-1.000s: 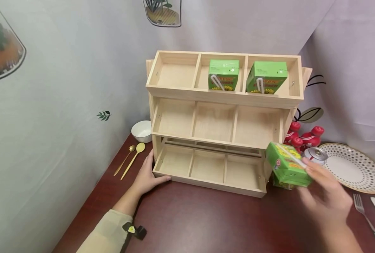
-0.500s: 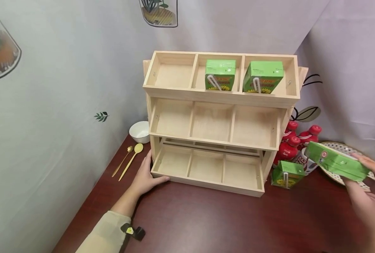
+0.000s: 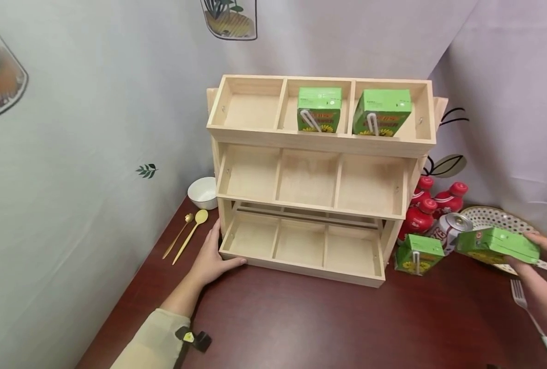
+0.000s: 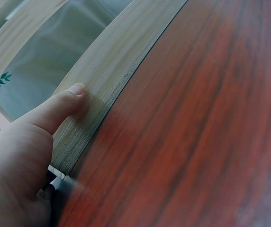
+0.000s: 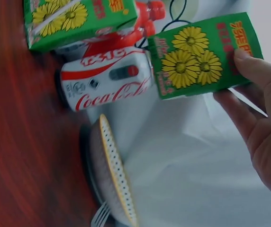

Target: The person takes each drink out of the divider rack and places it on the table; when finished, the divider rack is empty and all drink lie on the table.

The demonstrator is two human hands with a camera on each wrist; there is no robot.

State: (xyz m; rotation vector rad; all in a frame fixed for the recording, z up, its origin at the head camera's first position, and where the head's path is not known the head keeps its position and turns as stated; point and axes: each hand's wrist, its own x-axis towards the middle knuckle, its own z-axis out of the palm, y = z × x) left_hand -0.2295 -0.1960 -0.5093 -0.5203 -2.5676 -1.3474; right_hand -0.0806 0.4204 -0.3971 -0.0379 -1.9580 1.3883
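Note:
In the head view my right hand pinches a green drink carton above the near side of the dotted plate. The right wrist view shows yellow flowers on this carton, with a Coca-Cola can just beside it. My left hand grips the lower left corner of a three-tier wooden shelf. Its thumb lies on the front board in the left wrist view. Two more green cartons, one in the middle and one in the right compartment, stand on the top tier.
Another green carton stands on the table right of the shelf. Behind it are red bottles and the can. A fork lies at the right. At the left are a white bowl and two gold spoons.
My right hand has carried the green carton rightward, away from the shelf, and then slightly left over the last half second. The left hand stays on the shelf corner.

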